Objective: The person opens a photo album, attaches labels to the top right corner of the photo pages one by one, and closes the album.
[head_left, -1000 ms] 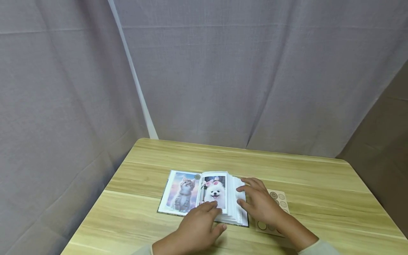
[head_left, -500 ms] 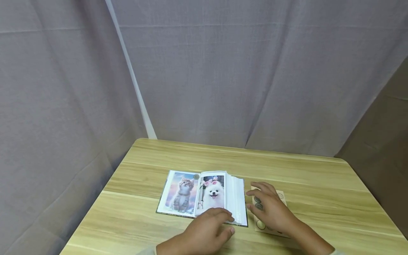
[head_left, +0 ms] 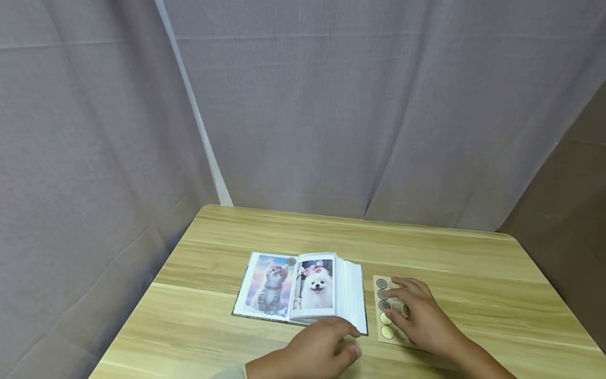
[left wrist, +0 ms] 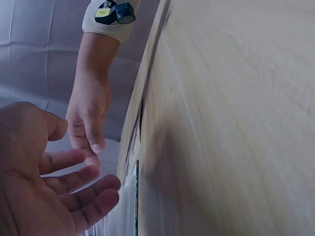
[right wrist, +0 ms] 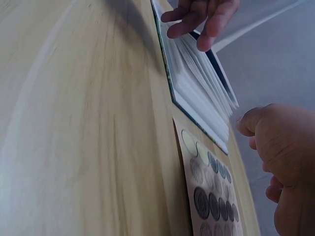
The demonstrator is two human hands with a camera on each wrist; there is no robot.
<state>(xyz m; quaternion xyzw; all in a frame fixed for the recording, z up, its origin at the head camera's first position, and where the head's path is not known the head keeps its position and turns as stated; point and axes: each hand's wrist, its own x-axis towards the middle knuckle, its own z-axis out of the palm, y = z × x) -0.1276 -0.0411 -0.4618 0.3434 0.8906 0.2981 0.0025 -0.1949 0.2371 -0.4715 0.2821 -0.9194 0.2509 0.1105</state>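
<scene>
A photo album lies open on the table, with a kitten picture on its left page and a white dog picture on its right. One round dark sticker is on the left page's top right corner. My left hand hovers by the album's lower edge, fingers loosely bent and holding nothing. To the right of the album lies a sheet of round coin-like stickers, partly hidden under my right hand. The right fingers are loosely bent over the sheet; whether they touch it is unclear.
The wooden table carries the album and sheet near its front. Behind it hangs a grey curtain, with another along the left side and a darker one at the right.
My right hand has left the album's page edges and moved right over the sticker sheet, uncovering its left column. My left hand has slid right and down, off the dog picture.
</scene>
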